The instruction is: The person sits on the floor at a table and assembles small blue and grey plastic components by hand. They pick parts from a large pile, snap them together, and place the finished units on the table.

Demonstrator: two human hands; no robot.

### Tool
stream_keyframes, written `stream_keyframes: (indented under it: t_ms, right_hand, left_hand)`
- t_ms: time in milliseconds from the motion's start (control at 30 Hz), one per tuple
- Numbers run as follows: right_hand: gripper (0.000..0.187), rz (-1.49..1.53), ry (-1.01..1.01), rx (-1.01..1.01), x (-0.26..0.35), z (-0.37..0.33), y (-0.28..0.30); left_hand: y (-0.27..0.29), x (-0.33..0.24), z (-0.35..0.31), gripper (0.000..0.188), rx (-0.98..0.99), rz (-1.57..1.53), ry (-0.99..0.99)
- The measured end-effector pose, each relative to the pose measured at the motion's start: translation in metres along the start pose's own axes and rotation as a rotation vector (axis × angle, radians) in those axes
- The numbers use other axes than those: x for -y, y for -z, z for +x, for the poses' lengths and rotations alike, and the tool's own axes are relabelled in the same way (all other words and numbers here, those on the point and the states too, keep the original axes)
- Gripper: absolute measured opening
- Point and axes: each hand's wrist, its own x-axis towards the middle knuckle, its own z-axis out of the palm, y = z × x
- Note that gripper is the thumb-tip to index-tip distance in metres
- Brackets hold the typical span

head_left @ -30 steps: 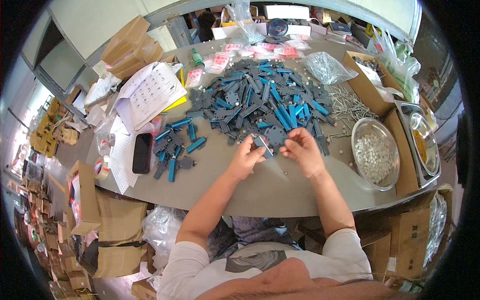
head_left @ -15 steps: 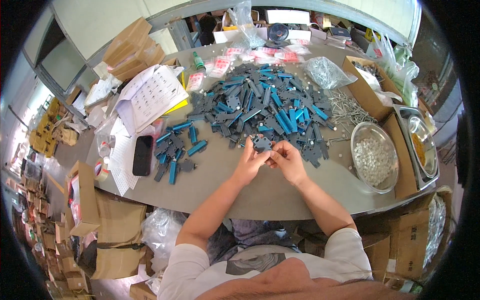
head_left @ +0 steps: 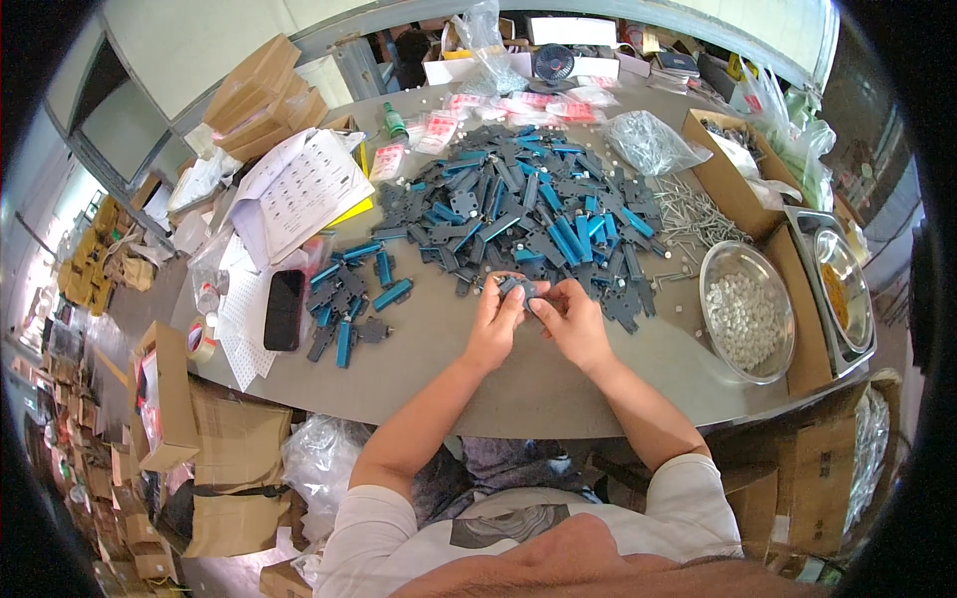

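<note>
Between my two hands, above the near edge of the pile, is a small dark grey plastic part (head_left: 518, 287). My left hand (head_left: 495, 321) is closed around it, thumb on top. The thumb and fingers of my right hand (head_left: 572, 321) pinch its right side; whether a smaller piece is in that pinch is hidden. Just beyond my hands spreads a large heap of dark grey and blue plastic parts (head_left: 498, 204). A smaller group of the same parts (head_left: 347, 289) lies left of my hands.
On the right stand a metal bowl of small white pieces (head_left: 746, 309), loose screws (head_left: 703, 214), a cardboard box (head_left: 728, 169) and a tray with a yellow-filled bowl (head_left: 837, 289). At left lie a black phone (head_left: 284, 311) and printed sheets (head_left: 299, 194). A small fan (head_left: 554, 63) stands at the back.
The part in my hands has been tilted, so less of its flat face shows. My right thumb has moved onto its near side. The piles look the same.
</note>
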Motion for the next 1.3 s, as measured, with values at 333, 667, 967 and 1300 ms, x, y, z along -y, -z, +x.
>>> stream_keyframes:
  t_ms: [333, 667, 967, 1300]
  right_hand:
    - [0.033, -0.368, 0.334, 0.004, 0.007, -0.004, 0.003]
    - [0.048, -0.945, -0.021, 0.027, -0.019, 0.012, 0.098]
    - [0.042, -0.840, -0.176, 0.059, -0.039, 0.017, 0.108]
    - [0.019, -0.633, 0.070, -0.176, -0.029, 0.023, 0.079]
  left_hand:
    - [-0.001, -0.004, 0.003, 0.020, 0.072, -0.486, 0.088]
    - [0.176, -0.011, 0.025, 0.051, -1.011, 1.196, -0.275]
    - [0.069, -0.028, 0.021, 0.049, -0.433, 1.518, -0.419]
    - [-0.023, 0.004, 0.014, 0.038, 0.561, 1.379, -0.549]
